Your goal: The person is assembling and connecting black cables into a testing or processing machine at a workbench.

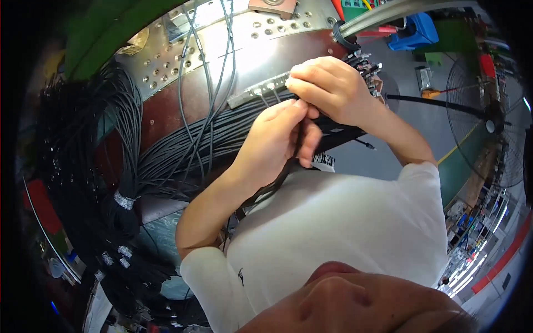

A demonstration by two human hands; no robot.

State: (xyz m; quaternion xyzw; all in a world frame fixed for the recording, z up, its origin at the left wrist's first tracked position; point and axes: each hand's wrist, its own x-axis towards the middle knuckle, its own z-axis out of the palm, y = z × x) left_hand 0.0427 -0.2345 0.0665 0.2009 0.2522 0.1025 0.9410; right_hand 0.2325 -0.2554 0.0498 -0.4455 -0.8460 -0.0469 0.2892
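My left hand [280, 139] grips a thin black cable [300, 145] between thumb and fingers, just above my white shirt. My right hand [327, 86] is closed over the same cable's upper part, close to a narrow metal connector strip [261, 89] on the workbench. A thick bundle of black cables [211, 139] runs under both hands across the dark red bench top. The cable's tip is hidden inside my fingers.
A perforated metal plate [233, 39] lies at the bench's back with thin wires over it. Large coils of black cable [83, 161] hang at the left, bound with tape. A standing fan [488, 122] and blue bins [416, 30] stand on the right floor.
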